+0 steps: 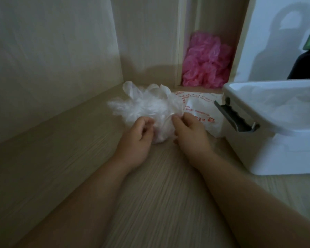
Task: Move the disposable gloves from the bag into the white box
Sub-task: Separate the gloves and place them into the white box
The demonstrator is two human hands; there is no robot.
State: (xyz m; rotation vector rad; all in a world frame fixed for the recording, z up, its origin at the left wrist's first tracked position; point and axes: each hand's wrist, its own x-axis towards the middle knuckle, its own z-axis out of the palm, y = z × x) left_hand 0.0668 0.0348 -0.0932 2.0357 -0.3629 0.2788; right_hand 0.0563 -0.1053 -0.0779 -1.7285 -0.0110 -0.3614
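Observation:
A crumpled bundle of clear white disposable gloves (147, 106) lies on the wooden surface, out of its bag. My left hand (139, 135) has its fingers curled against the bundle's near left side. My right hand (188, 131) pinches the bundle's near right edge. The flat white bag (204, 106) with red print lies just right of the gloves. The white box (276, 140) stands at the right, open, with a thin clear liner inside and a dark handle on its left wall.
A heap of pink plastic gloves (207, 63) fills a narrow compartment behind the bag. Pale wooden panels wall in the left and back. A white panel rises behind the box, with a dark object at the far right edge.

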